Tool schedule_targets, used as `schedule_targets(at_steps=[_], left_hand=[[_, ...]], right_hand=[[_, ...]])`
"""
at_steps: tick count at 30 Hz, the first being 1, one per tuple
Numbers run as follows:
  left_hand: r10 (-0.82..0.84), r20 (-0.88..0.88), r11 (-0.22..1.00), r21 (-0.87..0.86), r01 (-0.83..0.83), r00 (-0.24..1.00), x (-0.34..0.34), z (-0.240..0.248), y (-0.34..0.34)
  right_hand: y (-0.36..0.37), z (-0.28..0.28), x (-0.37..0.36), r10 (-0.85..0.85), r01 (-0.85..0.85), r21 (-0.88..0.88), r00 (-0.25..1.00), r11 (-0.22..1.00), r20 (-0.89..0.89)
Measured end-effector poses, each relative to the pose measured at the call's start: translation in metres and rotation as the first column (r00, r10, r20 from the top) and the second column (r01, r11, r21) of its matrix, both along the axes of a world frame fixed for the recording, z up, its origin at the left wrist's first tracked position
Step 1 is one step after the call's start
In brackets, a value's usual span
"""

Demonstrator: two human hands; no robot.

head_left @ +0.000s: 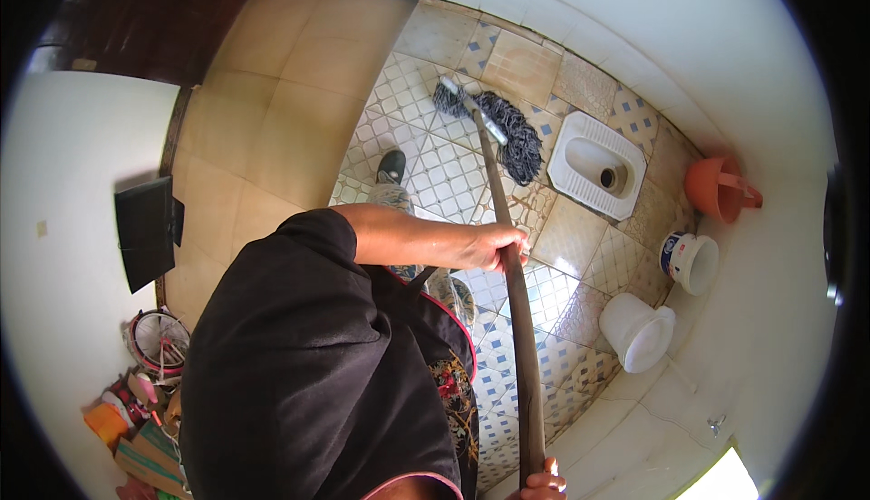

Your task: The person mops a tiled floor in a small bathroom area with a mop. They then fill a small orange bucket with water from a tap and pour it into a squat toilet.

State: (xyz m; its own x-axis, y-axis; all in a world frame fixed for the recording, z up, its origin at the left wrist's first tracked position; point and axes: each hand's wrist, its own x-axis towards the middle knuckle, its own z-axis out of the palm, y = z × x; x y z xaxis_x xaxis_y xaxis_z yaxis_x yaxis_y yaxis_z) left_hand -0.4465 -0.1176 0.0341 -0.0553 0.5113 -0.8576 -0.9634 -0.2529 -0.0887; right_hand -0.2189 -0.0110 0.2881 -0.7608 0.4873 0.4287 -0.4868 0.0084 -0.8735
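A long wooden-handled mop (516, 319) slants from the lower edge up to the tiled floor. Its dark grey string head (517, 137) lies spread on the tiles, under a pale clamp bar. My left hand (498, 246) is wrapped round the middle of the handle, with the bare forearm stretched across. Close to the lower edge, my right hand (544, 482) closes round the upper part of the handle; only its fingers show. To the right of the mop head, a white squat toilet (564, 160) is set into the floor.
An orange bucket (711, 190), a white tub (696, 262) and a white bucket (625, 328) stand along the right wall. My shoe (391, 166) is on the tiles. At left are a dark door (145, 10), a small bicycle (159, 341) and piled boxes (149, 455).
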Motion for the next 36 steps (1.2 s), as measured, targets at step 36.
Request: schedule_targets(at_steps=[36], left_hand=[[0.918,-0.017,0.393,-0.112,-0.913,0.397,-0.137,-0.088,-0.396]], right_hand=[[-0.332,-0.054,-0.393,0.887,-0.902,-0.018,0.421,0.431,0.189]])
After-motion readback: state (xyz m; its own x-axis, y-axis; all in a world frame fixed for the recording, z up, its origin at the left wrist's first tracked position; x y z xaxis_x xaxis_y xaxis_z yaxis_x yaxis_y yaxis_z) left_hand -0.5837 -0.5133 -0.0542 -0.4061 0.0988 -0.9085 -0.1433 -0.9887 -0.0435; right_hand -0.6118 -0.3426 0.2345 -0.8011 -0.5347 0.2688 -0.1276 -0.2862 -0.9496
